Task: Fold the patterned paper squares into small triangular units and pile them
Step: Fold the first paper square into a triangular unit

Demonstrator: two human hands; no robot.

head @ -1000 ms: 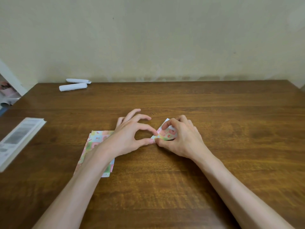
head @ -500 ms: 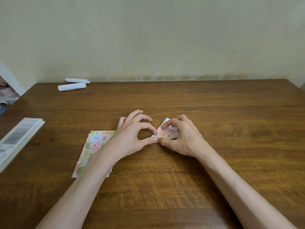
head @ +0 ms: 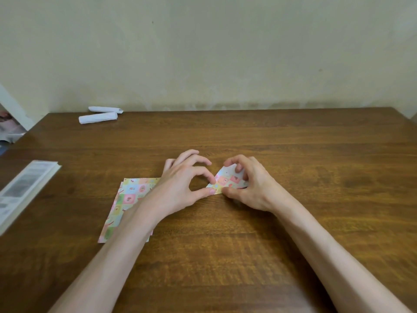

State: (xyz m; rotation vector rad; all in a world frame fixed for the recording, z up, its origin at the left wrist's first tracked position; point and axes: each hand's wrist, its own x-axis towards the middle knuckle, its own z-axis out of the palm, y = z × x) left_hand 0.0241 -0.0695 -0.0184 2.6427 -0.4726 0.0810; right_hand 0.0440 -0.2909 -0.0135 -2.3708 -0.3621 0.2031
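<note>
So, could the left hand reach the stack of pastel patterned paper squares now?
Probably yes: the stack lies flat just beneath the left forearm, but the left hand must first release the small folded patterned piece.

On the brown wooden table [head: 225,263] both bare hands meet at a small folded piece of pastel patterned paper [head: 226,180], which lies flat on the wood. The left hand [head: 178,188] pinches the piece's left corner between thumb and forefinger. The right hand [head: 255,188] holds its right side, thumb at the near edge and curled fingers pressing on top. Left of the grip, partly under the left wrist, lies a stack of pastel patterned paper squares [head: 130,195]. Further left of the grip sits a white printed booklet [head: 24,188]. Beyond the grip to the left, at the wall, lie two white paper rolls [head: 98,118].
</note>
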